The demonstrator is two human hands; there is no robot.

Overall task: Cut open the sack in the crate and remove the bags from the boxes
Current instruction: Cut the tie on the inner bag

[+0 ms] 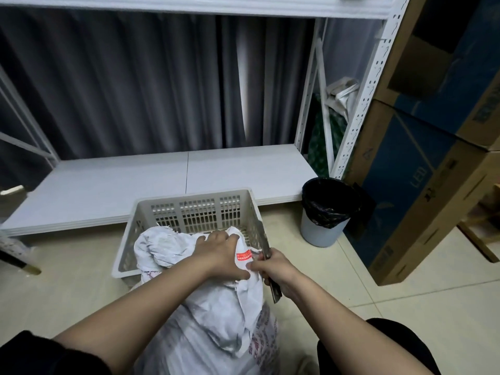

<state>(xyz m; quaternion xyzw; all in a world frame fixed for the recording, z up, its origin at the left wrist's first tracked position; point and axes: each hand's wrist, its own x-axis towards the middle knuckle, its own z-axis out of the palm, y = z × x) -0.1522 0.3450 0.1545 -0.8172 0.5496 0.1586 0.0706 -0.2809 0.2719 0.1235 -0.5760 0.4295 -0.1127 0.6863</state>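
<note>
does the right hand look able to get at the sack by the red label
Probably yes: the right hand, gripping a knife, sits right beside the red label on the sack, and the left hand rests further left, leaving that spot uncovered.

Matt woven-plastic sack (pixel 216 315), perforated plastic crate (pixel 194 209), glossy floor tiles (pixel 351 280), cardboard boxes (pixel 422 198).

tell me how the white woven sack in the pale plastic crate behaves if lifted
Probably floppy: the white woven sack creases and bunches under the left hand. Likely bulky and fairly heavy, since it bulges over the near rim of the crate.
</note>
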